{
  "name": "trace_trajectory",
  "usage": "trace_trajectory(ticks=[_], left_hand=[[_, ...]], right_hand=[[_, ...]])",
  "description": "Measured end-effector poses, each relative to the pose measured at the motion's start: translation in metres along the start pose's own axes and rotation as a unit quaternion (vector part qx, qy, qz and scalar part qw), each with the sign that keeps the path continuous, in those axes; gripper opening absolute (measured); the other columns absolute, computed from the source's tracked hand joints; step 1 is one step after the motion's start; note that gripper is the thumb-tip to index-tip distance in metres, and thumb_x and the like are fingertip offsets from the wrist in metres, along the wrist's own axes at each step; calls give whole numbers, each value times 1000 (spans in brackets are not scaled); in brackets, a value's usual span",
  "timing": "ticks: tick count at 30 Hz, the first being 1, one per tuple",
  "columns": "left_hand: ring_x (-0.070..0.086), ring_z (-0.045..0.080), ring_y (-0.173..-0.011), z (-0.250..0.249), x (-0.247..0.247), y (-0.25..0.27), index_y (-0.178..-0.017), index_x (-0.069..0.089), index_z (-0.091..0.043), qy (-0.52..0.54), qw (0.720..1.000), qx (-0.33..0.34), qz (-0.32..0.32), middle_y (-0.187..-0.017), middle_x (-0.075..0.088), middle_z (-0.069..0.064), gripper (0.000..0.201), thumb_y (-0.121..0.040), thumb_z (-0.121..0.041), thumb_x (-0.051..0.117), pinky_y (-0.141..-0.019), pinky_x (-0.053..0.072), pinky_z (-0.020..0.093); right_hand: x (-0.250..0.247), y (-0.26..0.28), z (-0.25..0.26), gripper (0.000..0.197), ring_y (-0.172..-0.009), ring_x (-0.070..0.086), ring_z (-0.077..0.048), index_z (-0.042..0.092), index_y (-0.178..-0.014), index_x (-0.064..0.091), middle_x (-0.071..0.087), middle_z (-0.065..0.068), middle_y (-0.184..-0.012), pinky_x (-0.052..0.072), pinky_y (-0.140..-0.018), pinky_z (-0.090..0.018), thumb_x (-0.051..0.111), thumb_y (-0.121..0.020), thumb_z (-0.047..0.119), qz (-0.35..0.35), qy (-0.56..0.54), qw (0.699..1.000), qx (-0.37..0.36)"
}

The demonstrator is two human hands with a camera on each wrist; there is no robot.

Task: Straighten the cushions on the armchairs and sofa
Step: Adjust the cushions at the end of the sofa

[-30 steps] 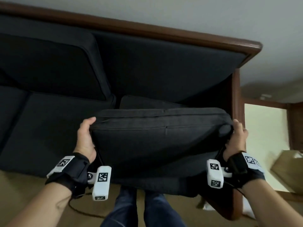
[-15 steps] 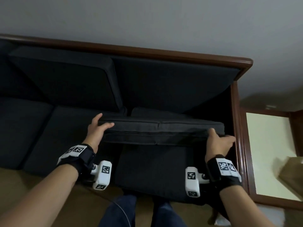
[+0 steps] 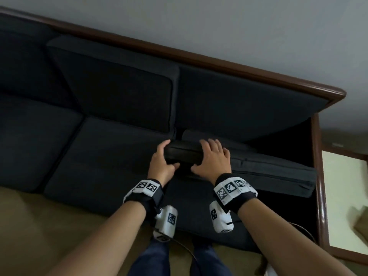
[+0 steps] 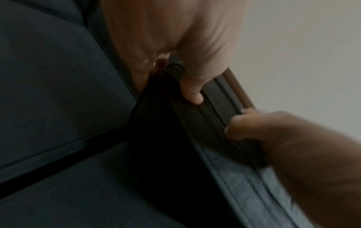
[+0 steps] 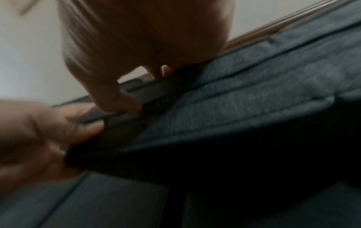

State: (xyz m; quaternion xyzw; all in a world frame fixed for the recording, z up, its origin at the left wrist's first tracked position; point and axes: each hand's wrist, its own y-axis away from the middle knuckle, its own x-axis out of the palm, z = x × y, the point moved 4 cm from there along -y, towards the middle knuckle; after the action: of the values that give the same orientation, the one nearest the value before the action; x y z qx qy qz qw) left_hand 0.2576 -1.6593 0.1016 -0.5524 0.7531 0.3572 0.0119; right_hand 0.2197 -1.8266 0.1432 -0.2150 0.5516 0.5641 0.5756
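A loose dark grey cushion [image 3: 278, 172] lies across the sofa's right-hand seat [image 3: 195, 206], its zipped edge facing me. My left hand [image 3: 162, 162] wraps round the cushion's left end, fingers over the top and thumb at the front. Close beside it, my right hand [image 3: 212, 157] holds the same end, fingers spread over the top edge and thumb below. In the left wrist view my left hand [image 4: 191, 92] presses its thumb on the cushion's edge [image 4: 175, 123]. In the blurred right wrist view my right hand [image 5: 117, 98] pinches the cushion's seam [image 5: 234, 108].
Two back cushions [image 3: 119, 92] [image 3: 239, 108] lean against the sofa's wooden top rail [image 3: 219, 62]. A wooden armrest [image 3: 318, 176] closes the right end, with a pale-topped side table [image 3: 342, 196] beyond. Tan floor [image 3: 39, 226] and my legs [image 3: 159, 259] are below.
The cushion came down from in front of me onto the right seat. My right hand left its right end and now holds the left end beside my left hand.
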Motion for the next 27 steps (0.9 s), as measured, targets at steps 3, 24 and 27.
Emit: trace_trajectory(ticks=[3,24,27], left_hand=[[52,27,-123,10,-6,-3,-139,34,-43,1,999,-23,24,-136,50,9,81,-78,-9,75,-104,44,39],[34,21,-140,-6,-40,4,-148,31,-41,9,985,30,172,-152,38,4,58,-98,-23,54,-104,30,29],[43,18,-136,1,-64,10,-149,32,-36,-43,977,50,205,-154,37,5,59,-97,-26,57,-98,33,23]], right_hand=[[25,3,18,100,-148,8,-34,24,-151,17,17,-10,-158,12,-117,-56,67,-66,44,41,71,997,10],[36,1,27,110,-104,55,-34,17,-137,36,53,-12,-121,41,-94,-52,90,-43,38,-13,224,973,-49],[23,6,28,93,-101,58,-33,15,-132,44,57,-9,-116,41,-91,-49,84,-49,31,-19,192,980,-48]])
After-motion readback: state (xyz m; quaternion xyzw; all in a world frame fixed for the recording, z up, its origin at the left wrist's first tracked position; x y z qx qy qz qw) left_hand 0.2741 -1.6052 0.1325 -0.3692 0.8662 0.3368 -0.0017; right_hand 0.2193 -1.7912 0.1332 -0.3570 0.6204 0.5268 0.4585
